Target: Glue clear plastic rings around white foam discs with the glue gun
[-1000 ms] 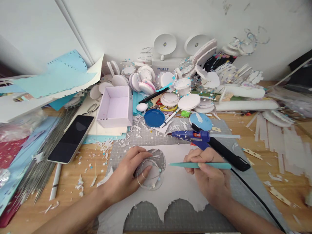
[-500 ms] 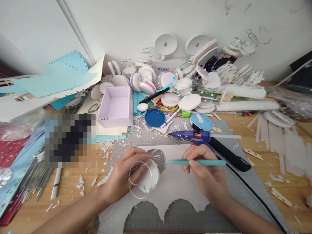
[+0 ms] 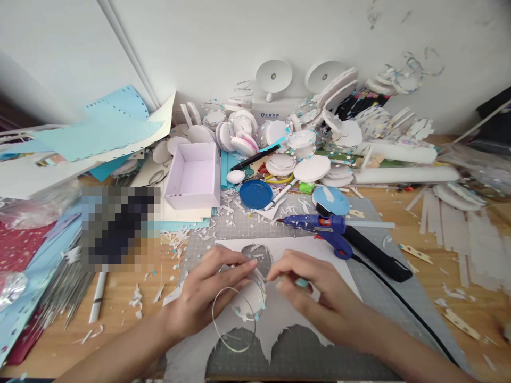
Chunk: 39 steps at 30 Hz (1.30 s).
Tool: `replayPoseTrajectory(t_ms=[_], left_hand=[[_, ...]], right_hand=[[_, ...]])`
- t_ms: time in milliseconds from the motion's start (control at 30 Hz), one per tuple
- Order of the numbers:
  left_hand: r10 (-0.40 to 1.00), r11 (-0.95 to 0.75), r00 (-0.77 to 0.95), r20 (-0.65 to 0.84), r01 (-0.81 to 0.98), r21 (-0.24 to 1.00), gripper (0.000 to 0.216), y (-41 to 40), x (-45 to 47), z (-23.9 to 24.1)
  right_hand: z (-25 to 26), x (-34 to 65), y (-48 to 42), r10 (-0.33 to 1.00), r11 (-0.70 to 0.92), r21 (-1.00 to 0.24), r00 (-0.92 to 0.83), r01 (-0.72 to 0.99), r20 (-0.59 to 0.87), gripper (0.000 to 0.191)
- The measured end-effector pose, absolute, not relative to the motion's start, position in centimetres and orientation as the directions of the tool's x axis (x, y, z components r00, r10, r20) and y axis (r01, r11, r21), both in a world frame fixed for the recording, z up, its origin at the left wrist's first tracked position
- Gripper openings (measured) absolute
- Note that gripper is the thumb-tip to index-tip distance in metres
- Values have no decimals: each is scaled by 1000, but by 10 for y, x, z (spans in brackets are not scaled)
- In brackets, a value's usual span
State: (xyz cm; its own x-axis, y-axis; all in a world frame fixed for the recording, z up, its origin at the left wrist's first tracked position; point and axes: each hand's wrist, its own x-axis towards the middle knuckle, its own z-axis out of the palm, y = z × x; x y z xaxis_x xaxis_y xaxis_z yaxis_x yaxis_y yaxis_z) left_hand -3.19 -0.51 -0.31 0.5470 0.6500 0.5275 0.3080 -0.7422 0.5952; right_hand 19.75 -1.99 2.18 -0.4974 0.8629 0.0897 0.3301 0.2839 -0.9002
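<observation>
My left hand [image 3: 217,284] is closed around a small white round disc [image 3: 248,300] with tiny light-blue bits on its rim. A thin pale wire loop [image 3: 235,350] hangs from the disc on its near side. My right hand [image 3: 309,287] is closed, its fingertips pinched close to the disc's upper right edge. Teal tweezers [image 3: 302,283] are tucked in that hand, and only a short teal part shows. Whether the right fingertips touch the disc, I cannot tell. Under both hands lies a white sheet [image 3: 293,324] with round cut-outs.
A blue glue gun [image 3: 315,223] with a black cord lies beyond my right hand on the grey cutting mat [image 3: 223,229]. A pale lilac box [image 3: 191,199], a dark blue lid [image 3: 255,194] and piled white discs [image 3: 311,169] stand farther back. Paper scraps litter the table.
My right hand has moved left to the disc and turned, so the tweezers no longer point at it but sit mostly hidden in the hand. The wire loop has swung lower.
</observation>
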Motion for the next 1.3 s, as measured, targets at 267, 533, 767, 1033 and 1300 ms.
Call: replayPoseTrajectory(t_ms=[267,533,767,1033,1300], left_hand=[[658,-751,494,568,379,541,37,-5,-31,-4],[584,-807,575,573,335,486,28,-8,-34,-9],[546,-833,627,556,334,442,29,-8,-35,-9],[477,-875,627,616,270,402,20,-7,-32,-10],[487,-861,634,601,230,455,21,-7,-30,-8]], right_hand=[[12,177,-22,875,246,-907,-480,341,57,14],[10,179,-19,906,158,-937,-422,311,13,5],[14,180,-18,889,46,-962,-450,270,-84,10],[15,182,-18,866,-17,-958,-475,285,-157,9],[15,181,-19,869,10,-960,-477,280,-130,8]])
